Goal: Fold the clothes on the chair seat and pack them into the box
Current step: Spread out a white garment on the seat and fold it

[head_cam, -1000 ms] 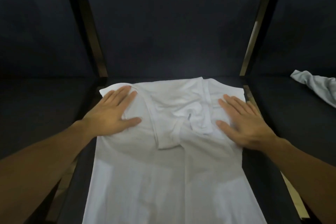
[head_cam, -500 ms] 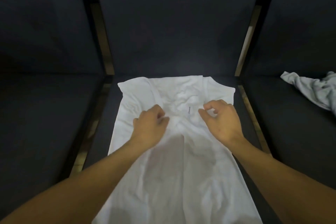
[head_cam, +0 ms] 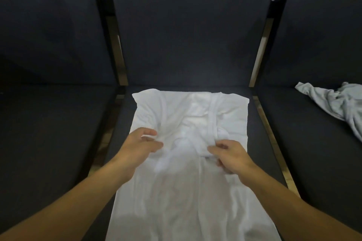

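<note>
A white shirt (head_cam: 182,191) lies flat on the dark middle chair seat (head_cam: 260,143), its sides folded inward into a long strip and its lower end running off the bottom of the view. My left hand (head_cam: 142,144) pinches the cloth on the strip's left side, with wrinkles fanning out from its fingertips. My right hand (head_cam: 230,155) grips a bunched fold near the neckband on the right side. The box is not in view.
A crumpled light grey garment (head_cam: 333,103) lies on the right chair seat. The left chair seat (head_cam: 49,133) is dark and bare. Upright dark backrests (head_cam: 186,25) stand behind all three seats, with narrow gaps between the chairs.
Both hands went from pressing flat on the shirt's upper corners to the middle, curled, and now pinch the fabric lower down. The cloth around them has bunched up.
</note>
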Tool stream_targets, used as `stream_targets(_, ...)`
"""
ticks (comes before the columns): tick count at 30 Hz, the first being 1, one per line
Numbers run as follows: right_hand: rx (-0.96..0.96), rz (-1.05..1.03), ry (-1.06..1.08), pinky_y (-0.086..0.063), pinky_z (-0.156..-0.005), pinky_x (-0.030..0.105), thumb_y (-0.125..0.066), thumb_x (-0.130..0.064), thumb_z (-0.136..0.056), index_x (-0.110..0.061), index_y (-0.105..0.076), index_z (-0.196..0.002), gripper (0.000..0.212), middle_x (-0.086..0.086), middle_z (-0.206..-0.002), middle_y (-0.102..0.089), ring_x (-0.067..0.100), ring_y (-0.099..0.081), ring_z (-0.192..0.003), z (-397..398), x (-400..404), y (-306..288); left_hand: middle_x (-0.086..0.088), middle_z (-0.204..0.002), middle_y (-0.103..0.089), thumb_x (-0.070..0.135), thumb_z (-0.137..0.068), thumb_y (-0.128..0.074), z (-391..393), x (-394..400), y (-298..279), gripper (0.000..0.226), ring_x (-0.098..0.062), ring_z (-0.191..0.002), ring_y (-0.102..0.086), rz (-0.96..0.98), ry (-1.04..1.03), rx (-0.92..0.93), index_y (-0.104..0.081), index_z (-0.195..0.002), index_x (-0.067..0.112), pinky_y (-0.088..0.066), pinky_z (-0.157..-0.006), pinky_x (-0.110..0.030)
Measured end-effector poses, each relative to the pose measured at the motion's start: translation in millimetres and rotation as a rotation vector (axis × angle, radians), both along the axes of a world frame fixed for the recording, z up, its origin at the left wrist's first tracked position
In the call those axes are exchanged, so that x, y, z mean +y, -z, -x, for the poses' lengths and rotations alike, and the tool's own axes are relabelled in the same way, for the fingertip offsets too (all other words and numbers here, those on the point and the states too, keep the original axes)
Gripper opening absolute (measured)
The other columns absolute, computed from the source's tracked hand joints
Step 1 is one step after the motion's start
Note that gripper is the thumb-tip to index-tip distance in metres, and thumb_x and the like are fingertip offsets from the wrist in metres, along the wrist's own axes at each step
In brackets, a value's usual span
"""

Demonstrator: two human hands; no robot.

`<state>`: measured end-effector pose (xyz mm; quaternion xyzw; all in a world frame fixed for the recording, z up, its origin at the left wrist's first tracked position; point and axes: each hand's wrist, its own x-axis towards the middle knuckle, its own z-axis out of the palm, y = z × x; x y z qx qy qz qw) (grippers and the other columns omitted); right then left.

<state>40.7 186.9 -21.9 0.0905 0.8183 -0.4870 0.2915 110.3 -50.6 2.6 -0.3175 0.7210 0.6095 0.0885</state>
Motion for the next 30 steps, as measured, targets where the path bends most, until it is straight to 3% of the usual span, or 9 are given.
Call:
stream_targets(4, 0.040, 0.161, 0.083, -0.044, -0.060, 0.028, -0.071, -0.036, -0.091, -0.011, -0.074, -0.089, 0.026, 0.005, -0.073, -0.060, 0.011, -0.059, -0.060, -1, 5, -14, -0.002, -0.097, -0.070, 0.013, -0.091, -0.075, -13, -6, -7, 0.018, -0.019, -0.077, -0.065, 0.070, 0.060, 0.202, -0.072, -0.102, 0.027, -0.047, -0.064, -0.030)
stream_targets(7, 0.235, -0.075, -0.114, -0.052, -0.068, 0.024, -0.062, -0.042, -0.096, -0.025, -0.073, -0.080, 0.026, -0.008, -0.073, -0.069, 0.011, -0.065, -0.070, 2, 17, -10, 0.011, -0.102, -0.071, 0.028, -0.093, -0.074, -22, -16, -5, 0.023, -0.016, -0.081, -0.070, 0.198, 0.294, 0.164, -0.067, -0.113, 0.035, -0.051, -0.062, -0.025)
stream_targets(10, 0.537, -0.327, -0.131, -0.049, -0.079, 0.022, -0.053, -0.033, -0.102, -0.030, -0.067, -0.107, 0.014, -0.013, -0.107, -0.066, 0.009, -0.062, -0.089, 16, 29, 10, 0.013, -0.127, -0.064, 0.032, -0.099, -0.064, -8, -32, 17, 0.030, -0.011, -0.109, -0.064, 0.656, 0.414, 0.166, -0.060, -0.128, 0.032, -0.055, -0.090, -0.030)
stream_targets(13, 0.730, -0.446, -0.231, -0.041, -0.101, 0.028, -0.046, -0.023, -0.104, -0.021, -0.055, -0.134, 0.031, -0.002, -0.138, -0.053, 0.020, -0.052, -0.125, 42, 25, 37, -0.001, -0.145, -0.054, 0.029, -0.106, -0.048, 36, -46, 44, 0.038, -0.019, -0.134, -0.048, 0.967, 0.545, 0.230, -0.052, -0.142, 0.018, -0.044, -0.111, -0.037)
stream_targets(16, 0.674, -0.696, -0.382, -0.007, -0.126, 0.042, -0.030, -0.040, -0.106, -0.027, -0.023, -0.157, 0.053, 0.000, -0.166, -0.018, 0.022, -0.014, -0.154, 61, 19, 59, -0.007, -0.166, -0.025, 0.051, -0.106, -0.031, 74, -51, 64, 0.062, -0.025, -0.154, -0.020, 1.155, 0.710, 0.104, -0.030, -0.158, 0.016, -0.021, -0.127, -0.040)
stream_targets(19, 0.679, -0.805, -0.399, 0.009, -0.124, 0.046, -0.019, -0.057, -0.100, -0.032, -0.002, -0.160, 0.067, -0.006, -0.169, 0.005, 0.016, 0.007, -0.155, 76, 33, 66, -0.004, -0.171, 0.015, 0.075, -0.092, -0.006, 84, -60, 75, 0.089, -0.023, -0.158, 0.013, 1.210, 0.746, -0.037, 0.005, -0.164, 0.024, 0.001, -0.129, -0.043)
stream_targets(21, 0.654, -0.844, -0.434, 0.009, -0.124, 0.049, -0.018, -0.063, -0.098, -0.032, 0.004, -0.160, 0.073, -0.009, -0.168, 0.010, 0.013, 0.009, -0.154, 85, 49, 66, -0.004, -0.169, 0.025, 0.081, -0.081, 0.004, 82, -66, 76, 0.098, -0.022, -0.156, 0.021, 1.209, 0.741, -0.097, 0.017, -0.161, 0.026, 0.007, -0.128, -0.043)
stream_targets(27, 0.609, -0.870, -0.489, 0.011, -0.122, 0.054, -0.017, -0.069, -0.093, -0.031, 0.002, -0.161, 0.080, -0.010, -0.168, 0.010, 0.011, 0.010, -0.154, 94, 70, 60, -0.005, -0.167, 0.029, 0.080, -0.078, 0.010, 76, -66, 72, 0.099, -0.022, -0.155, 0.024, 1.199, 0.748, -0.145, 0.023, -0.159, 0.025, 0.007, -0.128, -0.043)
stream_targets(30, 0.743, -0.850, -0.456, -0.001, -0.124, 0.054, -0.015, -0.063, -0.088, -0.024, -0.017, -0.160, 0.081, -0.003, -0.168, -0.011, 0.022, -0.010, -0.153, 86, 63, 46, -0.007, -0.171, 0.013, 0.072, -0.093, -0.012, 61, -66, 70, 0.090, -0.024, -0.158, 0.011, 1.137, 0.624, -0.013, 0.008, -0.163, 0.020, -0.001, -0.129, -0.044)
